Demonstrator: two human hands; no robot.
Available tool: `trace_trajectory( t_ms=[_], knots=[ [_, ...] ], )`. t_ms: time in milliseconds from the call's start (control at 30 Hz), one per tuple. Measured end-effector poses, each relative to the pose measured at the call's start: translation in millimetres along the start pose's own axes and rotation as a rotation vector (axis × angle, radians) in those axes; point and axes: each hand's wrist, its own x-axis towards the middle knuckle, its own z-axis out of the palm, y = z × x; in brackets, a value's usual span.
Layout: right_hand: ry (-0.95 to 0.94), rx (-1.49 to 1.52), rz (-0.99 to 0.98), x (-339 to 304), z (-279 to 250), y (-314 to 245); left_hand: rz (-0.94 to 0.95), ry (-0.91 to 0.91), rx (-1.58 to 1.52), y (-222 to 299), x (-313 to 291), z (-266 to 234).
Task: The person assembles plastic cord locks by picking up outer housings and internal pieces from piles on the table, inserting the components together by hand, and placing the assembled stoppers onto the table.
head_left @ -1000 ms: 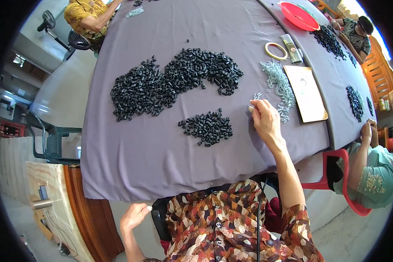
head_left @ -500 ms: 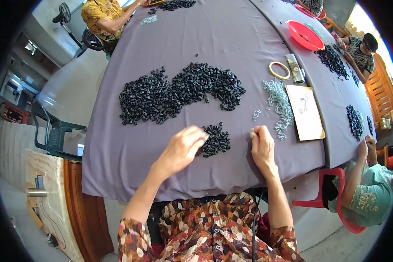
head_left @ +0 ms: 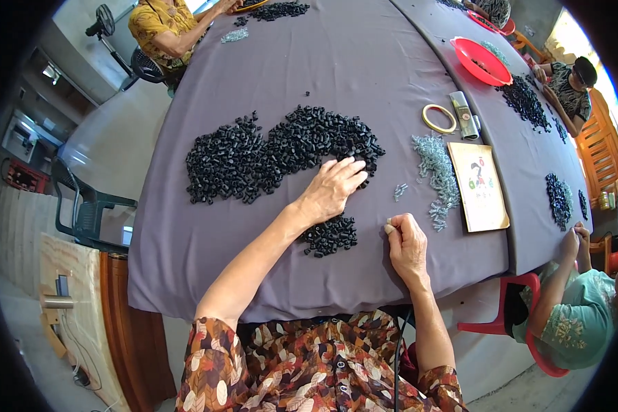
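My left hand [head_left: 331, 189] reaches over the right end of a large heap of small black plastic tubular parts [head_left: 237, 161]. Its fingers are stretched out, with the tips at the parts, and I see nothing held in them. Below its wrist lies a smaller heap of the same black parts [head_left: 331, 237]. My right hand [head_left: 408, 247] is closed above the cloth, right of that small heap, thumb against the curled fingers. Whatever it may hold is hidden. Just beyond it lie a few loose clear pin-like pieces [head_left: 400, 191], beside a larger pile of clear pieces [head_left: 438, 175].
A booklet [head_left: 478, 185], a tape roll [head_left: 439, 118] and a flat packet [head_left: 465, 115] lie to the right on the grey cloth [head_left: 288, 281]. Farther off is a red basin [head_left: 481, 60]. Co-workers sit around the table, one in green [head_left: 573, 316] at my right.
My left hand has moved away from the small heap, up and right to the large heap's right end. My right hand has shifted slightly down and stays closed.
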Motion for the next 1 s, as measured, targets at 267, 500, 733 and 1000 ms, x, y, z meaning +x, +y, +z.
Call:
trace_trajectory(
  t_ms=[267, 500, 733, 1000],
  knots=[
    [0.003, 0.027, 0.013, 0.3, -0.6, 0.7, -0.105, 0.011, -0.115, 2.9, -35.7, -39.7],
    [-0.014, 0.041, 0.032, 2.0, -0.6, -0.5, -0.262, 0.030, -0.264, -2.7, -67.5, -56.7],
    [-0.002, 0.038, 0.037, 1.1, -0.3, 1.2, -0.401, 0.189, -0.365, 21.3, -92.1, -60.7],
    [0.032, 0.113, 0.130, -0.2, 2.1, 4.1, -0.328, 0.248, -0.119, 71.3, -116.0, -50.4]
  ],
)
